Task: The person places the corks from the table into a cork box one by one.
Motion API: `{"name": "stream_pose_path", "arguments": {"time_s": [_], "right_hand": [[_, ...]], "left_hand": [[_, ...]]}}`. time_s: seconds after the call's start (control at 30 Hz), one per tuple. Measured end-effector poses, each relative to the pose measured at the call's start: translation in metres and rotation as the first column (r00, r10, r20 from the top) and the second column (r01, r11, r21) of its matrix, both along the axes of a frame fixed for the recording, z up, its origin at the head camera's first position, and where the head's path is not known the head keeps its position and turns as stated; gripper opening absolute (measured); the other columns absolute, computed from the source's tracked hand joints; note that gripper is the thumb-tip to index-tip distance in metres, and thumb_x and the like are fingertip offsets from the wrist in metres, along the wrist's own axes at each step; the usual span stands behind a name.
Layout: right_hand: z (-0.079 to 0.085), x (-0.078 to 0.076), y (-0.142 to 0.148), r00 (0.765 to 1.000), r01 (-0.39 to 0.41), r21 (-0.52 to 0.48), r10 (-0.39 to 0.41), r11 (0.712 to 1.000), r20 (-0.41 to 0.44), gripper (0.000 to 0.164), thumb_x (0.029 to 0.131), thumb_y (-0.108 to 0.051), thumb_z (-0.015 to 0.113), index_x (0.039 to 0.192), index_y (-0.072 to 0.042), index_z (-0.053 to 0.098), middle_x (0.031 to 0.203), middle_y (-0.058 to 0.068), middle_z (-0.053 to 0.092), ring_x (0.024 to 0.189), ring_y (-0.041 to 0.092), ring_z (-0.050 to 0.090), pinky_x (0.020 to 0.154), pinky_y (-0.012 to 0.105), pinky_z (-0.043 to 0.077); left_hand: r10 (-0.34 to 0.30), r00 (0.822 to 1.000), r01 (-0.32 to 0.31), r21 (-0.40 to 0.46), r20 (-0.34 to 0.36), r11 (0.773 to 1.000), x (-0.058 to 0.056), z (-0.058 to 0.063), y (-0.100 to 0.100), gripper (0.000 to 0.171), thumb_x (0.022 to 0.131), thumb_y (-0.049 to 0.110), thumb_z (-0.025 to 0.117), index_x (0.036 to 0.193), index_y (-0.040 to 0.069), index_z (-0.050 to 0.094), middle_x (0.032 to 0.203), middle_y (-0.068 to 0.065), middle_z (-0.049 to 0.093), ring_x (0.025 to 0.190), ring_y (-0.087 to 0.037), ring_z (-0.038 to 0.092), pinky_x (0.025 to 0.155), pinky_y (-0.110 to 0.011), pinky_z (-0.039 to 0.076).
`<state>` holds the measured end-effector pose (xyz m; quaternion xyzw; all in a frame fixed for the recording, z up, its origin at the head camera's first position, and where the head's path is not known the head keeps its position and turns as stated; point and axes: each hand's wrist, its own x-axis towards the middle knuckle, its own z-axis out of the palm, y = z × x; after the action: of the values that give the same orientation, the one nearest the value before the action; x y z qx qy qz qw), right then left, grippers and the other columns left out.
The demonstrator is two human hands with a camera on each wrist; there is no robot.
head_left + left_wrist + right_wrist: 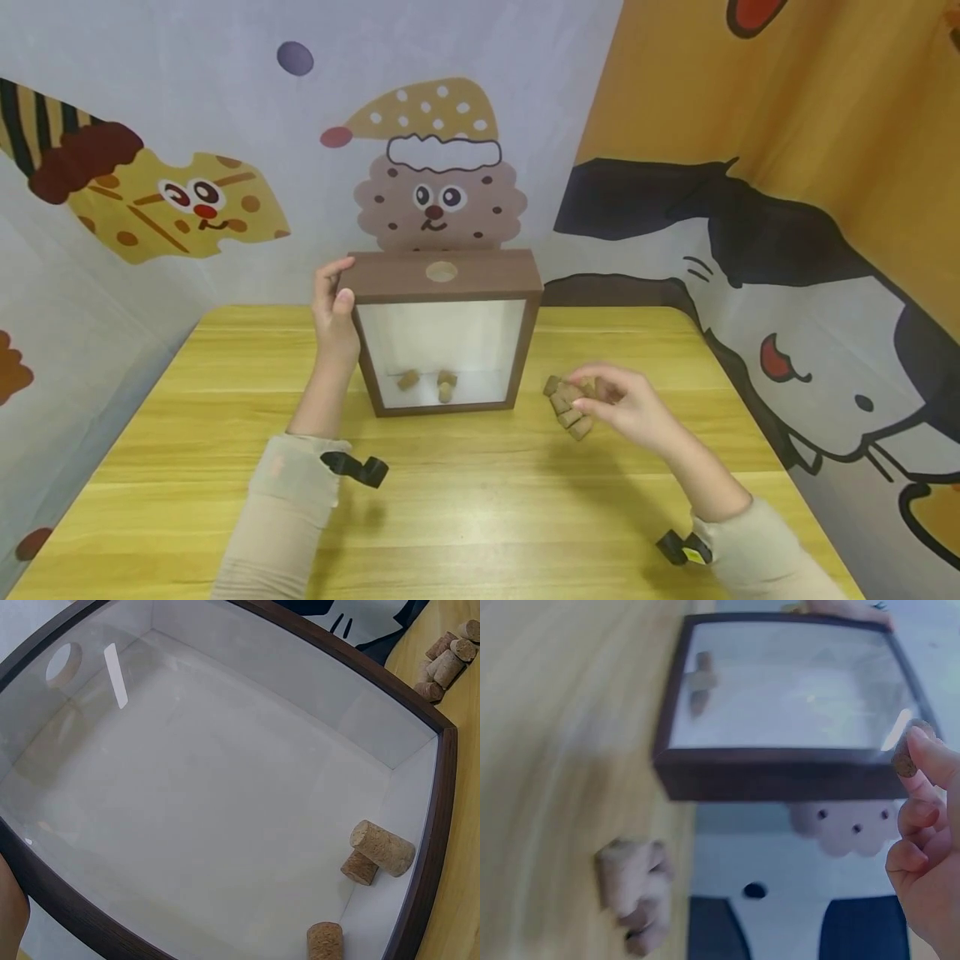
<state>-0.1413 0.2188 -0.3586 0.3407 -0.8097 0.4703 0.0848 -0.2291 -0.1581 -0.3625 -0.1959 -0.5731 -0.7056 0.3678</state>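
Note:
A dark brown display box [442, 412] with a clear front and a round hole [442, 272] in its top stands upright on the table. Three corks lie on its floor, one of them a cork [382, 847] resting across another. My left hand [335, 321] grips the box's upper left corner, thumb at the front edge. Beside the box, on the right, a loose pile of corks [570, 419] lies on the wood. Over that pile is my right hand [630, 404]. In the right wrist view, its thumb and fingers pinch a cork [904, 759].
The wooden table [465, 508] has its back edge against a cloth backdrop [247, 117] printed with cartoon figures. More of this cloth hangs along the right side. Black wrist mounts [356, 468] sit on both sleeves.

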Motion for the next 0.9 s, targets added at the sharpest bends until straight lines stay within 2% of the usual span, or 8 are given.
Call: {"name": "stream_pose_path", "arguments": {"time_s": [0.1,0.23,0.43,0.73,0.83,0.9], "right_hand": [[0.003,-0.004,-0.007,1.0,0.014,-0.032,-0.015,0.999,-0.021,0.036,0.074,0.017,0.071,0.105,-0.001,0.066,0.09,-0.001,0.062,0.054,0.009,0.042,0.046,0.024,0.038],[0.006,-0.012,-0.016,0.997,-0.018,-0.077,0.012,0.997,-0.072,0.038,0.07,0.02,0.071,0.103,0.001,0.065,0.098,0.003,0.063,0.055,0.01,0.042,0.047,0.023,0.038],[0.024,-0.018,-0.035,0.992,-0.062,-0.154,0.043,0.986,-0.121,0.038,0.072,0.017,0.072,0.104,-0.002,0.066,0.1,0.003,0.064,0.054,0.01,0.041,0.046,0.023,0.035],[0.063,-0.029,-0.068,0.971,-0.142,-0.266,0.083,0.953,-0.223,0.035,0.071,0.02,0.071,0.101,0.004,0.064,0.08,0.003,0.059,0.052,0.011,0.037,0.046,0.025,0.031],[0.075,-0.033,-0.078,0.973,-0.136,-0.277,0.076,0.951,-0.218,0.034,0.072,0.019,0.071,0.102,0.003,0.065,0.068,0.002,0.053,0.052,0.012,0.038,0.046,0.025,0.031],[0.082,-0.037,-0.085,0.977,-0.127,-0.282,0.071,0.951,-0.2,0.033,0.074,0.016,0.072,0.103,0.002,0.065,0.068,0.002,0.055,0.051,0.013,0.039,0.045,0.025,0.032]], "left_hand": [[0.002,1.0,-0.002,0.001,-0.002,1.0,0.0,0.001,0.0,0.072,0.076,0.067,0.064,0.119,0.009,0.056,0.125,-0.004,0.05,0.133,-0.038,0.027,0.109,-0.043,0.011],[0.003,1.0,-0.003,0.0,-0.007,1.0,0.0,0.001,0.0,0.073,0.076,0.067,0.064,0.118,0.008,0.056,0.124,-0.004,0.051,0.132,-0.034,0.03,0.109,-0.043,0.012],[-0.009,1.0,0.009,0.007,-0.006,1.0,0.0,0.0,0.001,0.071,0.076,0.066,0.065,0.118,0.009,0.057,0.124,-0.003,0.049,0.13,-0.032,0.031,0.108,-0.042,0.013],[0.006,1.0,-0.005,0.016,-0.025,1.0,-0.002,0.0,0.001,0.071,0.076,0.065,0.065,0.117,0.007,0.058,0.122,-0.002,0.052,0.128,-0.027,0.035,0.108,-0.042,0.014],[0.005,1.0,-0.005,0.009,-0.024,1.0,-0.002,-0.001,0.0,0.072,0.076,0.065,0.065,0.117,0.006,0.057,0.123,-0.002,0.051,0.128,-0.027,0.035,0.107,-0.041,0.014],[0.007,1.0,-0.007,0.009,-0.024,1.0,-0.002,0.0,0.0,0.072,0.076,0.066,0.065,0.117,0.006,0.057,0.122,-0.002,0.051,0.127,-0.027,0.035,0.107,-0.041,0.015]]}}
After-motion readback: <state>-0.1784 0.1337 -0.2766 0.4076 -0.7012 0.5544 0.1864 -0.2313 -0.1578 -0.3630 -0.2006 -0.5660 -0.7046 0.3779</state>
